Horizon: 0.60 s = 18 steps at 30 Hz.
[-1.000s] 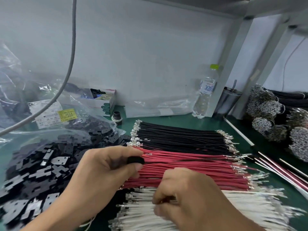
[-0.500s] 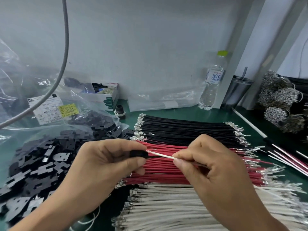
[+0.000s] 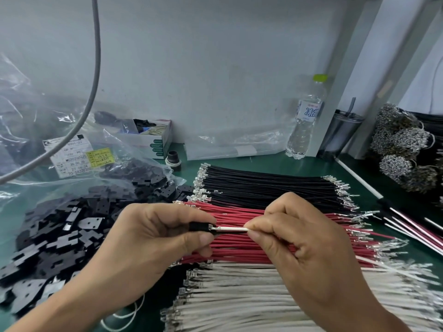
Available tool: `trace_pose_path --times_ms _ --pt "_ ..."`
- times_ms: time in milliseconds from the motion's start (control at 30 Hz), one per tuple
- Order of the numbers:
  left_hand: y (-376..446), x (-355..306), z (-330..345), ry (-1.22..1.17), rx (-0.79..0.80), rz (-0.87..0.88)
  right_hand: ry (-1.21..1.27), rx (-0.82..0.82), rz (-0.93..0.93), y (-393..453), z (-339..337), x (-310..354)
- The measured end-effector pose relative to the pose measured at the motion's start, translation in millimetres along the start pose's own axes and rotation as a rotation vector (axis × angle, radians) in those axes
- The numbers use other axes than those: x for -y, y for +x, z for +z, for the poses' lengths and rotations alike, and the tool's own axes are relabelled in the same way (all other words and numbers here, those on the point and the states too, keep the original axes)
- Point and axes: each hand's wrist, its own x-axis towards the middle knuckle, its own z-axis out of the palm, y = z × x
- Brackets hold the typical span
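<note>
My left hand (image 3: 153,238) pinches a small black connector housing (image 3: 200,226) between thumb and forefinger. My right hand (image 3: 299,245) pinches a white wire (image 3: 232,229) near its end, and the wire's metal terminal sits at the mouth of the housing. Both hands hover above three rows of cut wires lying on the green mat: black wires (image 3: 263,185) farthest, red wires (image 3: 239,250) in the middle, white wires (image 3: 239,298) nearest. All carry crimped metal terminals on their ends.
A clear bag spills black flat plastic parts (image 3: 60,231) at the left. At the back stand a small open box (image 3: 153,137), a water bottle (image 3: 306,121) and a metal cup (image 3: 340,133). Bundled terminal wires (image 3: 402,149) lie at the right. A grey cable (image 3: 93,75) hangs overhead.
My right hand lifted one white wire from the near pile and brought it up to the housing in my left hand; the terminal now meets the housing opening. The view shifted slightly right.
</note>
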Motion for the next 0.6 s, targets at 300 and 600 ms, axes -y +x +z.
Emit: trace_pose_path --times_ms 300,600 --pt "-2.3 8.4 1.7 0.221 0.004 0.055 -0.204 -0.023 -0.185 -2.2 8.0 1.1" --pt "-2.9 10.1 -2.7 0.25 0.044 0.097 0.102 0.042 -0.004 -6.9 14.2 -5.0"
